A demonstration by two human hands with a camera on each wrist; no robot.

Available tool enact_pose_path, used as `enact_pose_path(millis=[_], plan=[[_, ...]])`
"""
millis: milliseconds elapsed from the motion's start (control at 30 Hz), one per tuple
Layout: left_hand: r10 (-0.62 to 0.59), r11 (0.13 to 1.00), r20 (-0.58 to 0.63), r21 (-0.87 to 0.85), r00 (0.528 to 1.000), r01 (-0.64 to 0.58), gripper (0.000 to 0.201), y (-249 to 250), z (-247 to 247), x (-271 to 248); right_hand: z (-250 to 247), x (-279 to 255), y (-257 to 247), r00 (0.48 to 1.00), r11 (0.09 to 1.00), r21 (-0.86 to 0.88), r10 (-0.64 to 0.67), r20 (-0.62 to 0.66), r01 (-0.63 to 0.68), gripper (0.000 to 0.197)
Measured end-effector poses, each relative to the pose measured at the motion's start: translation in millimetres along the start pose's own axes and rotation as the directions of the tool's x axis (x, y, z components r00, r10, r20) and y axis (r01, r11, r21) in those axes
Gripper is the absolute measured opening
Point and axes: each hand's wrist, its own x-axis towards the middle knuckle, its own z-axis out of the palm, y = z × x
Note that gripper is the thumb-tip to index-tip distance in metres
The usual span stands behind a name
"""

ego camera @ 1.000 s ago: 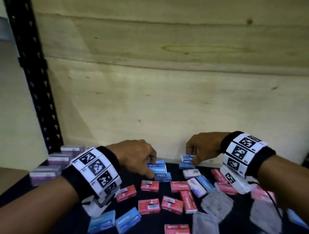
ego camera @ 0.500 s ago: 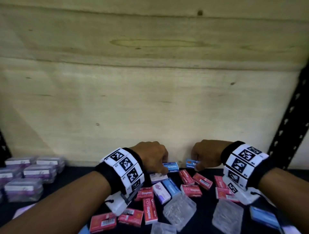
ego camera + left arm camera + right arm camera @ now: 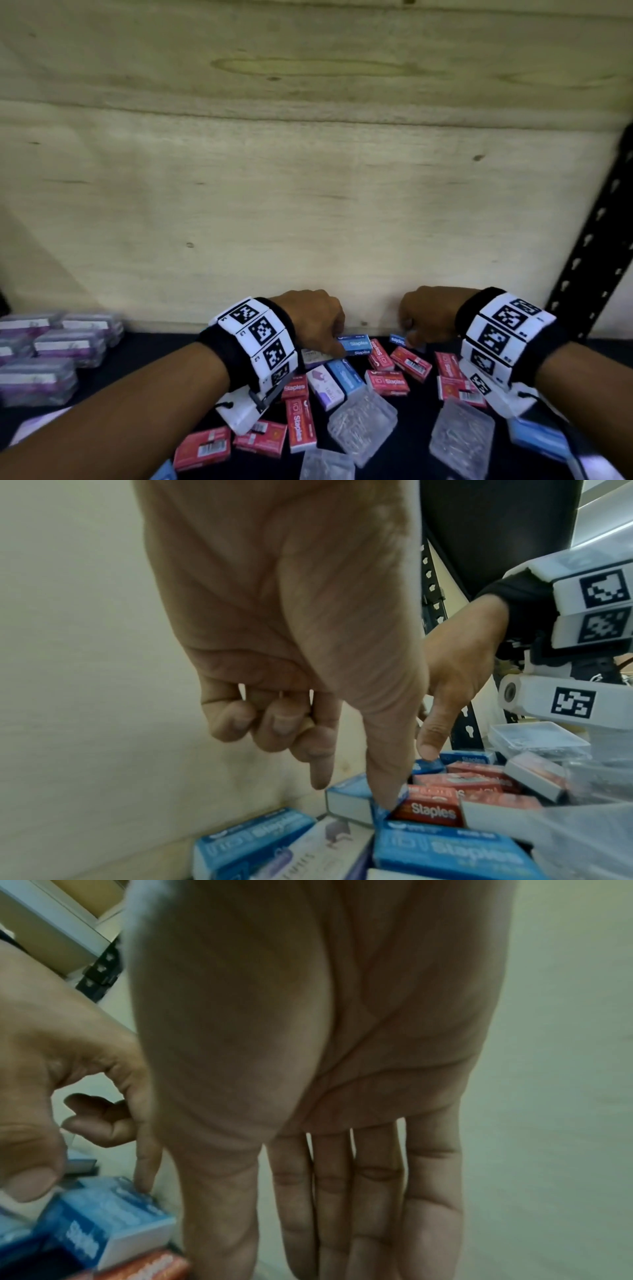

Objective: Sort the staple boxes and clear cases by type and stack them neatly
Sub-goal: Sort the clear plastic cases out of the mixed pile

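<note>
Loose staple boxes lie on a dark shelf: red ones (image 3: 387, 382), blue ones (image 3: 344, 377) and a white-purple one (image 3: 323, 385). My left hand (image 3: 337, 344) pinches a blue staple box (image 3: 356, 344) near the back panel between thumb and index finger, which shows close up as the left hand (image 3: 352, 791) on the box (image 3: 346, 798). My right hand (image 3: 409, 337) holds a smaller-looking blue box (image 3: 398, 340), thumb on its near side and straight fingers behind it. In the right wrist view the right hand (image 3: 267, 1218) hides its box.
Clear cases of clips (image 3: 363, 425) (image 3: 462, 435) lie at the front. Purple-labelled clear cases (image 3: 51, 346) stand grouped at the left. A wooden back panel (image 3: 308, 205) closes the shelf, with a black perforated upright (image 3: 589, 257) at the right.
The head view has swung right, so the purple-labelled cases now sit at the far left. Both hands stay at the back panel on their blue boxes.
</note>
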Motion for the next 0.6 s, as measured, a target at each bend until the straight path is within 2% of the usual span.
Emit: enact_pose_path(millis=[133, 233, 467, 600], plan=[[-0.068, 0.998, 0.016, -0.003, 0.998, 0.068, 0.047, -19.1, -9.6, -31.5, -20.9, -9.3, -18.7, 0.996, 0.998, 0.024, -0.054, -0.072, 0.056, 0.039], [-0.147, 0.989, 0.024, -0.030, 0.989, 0.148, 0.045, -42.7, -18.3, -67.1, -36.1, -11.7, -45.6, 0.985, 0.990, 0.051, -0.121, -0.124, 0.128, 0.035], [-0.368, 0.929, 0.024, -0.029, 0.929, 0.369, 0.034, -112.1, -17.5, -170.7, -68.2, -5.5, -141.1, 0.930, 0.942, 0.023, -0.325, -0.169, 0.334, 0.037], [-0.427, 0.901, 0.044, -0.060, 0.903, 0.429, 0.022, -137.7, -6.1, -223.0, -81.5, -3.4, -192.7, 0.889, 0.903, 0.010, -0.420, -0.181, 0.429, 0.037]])
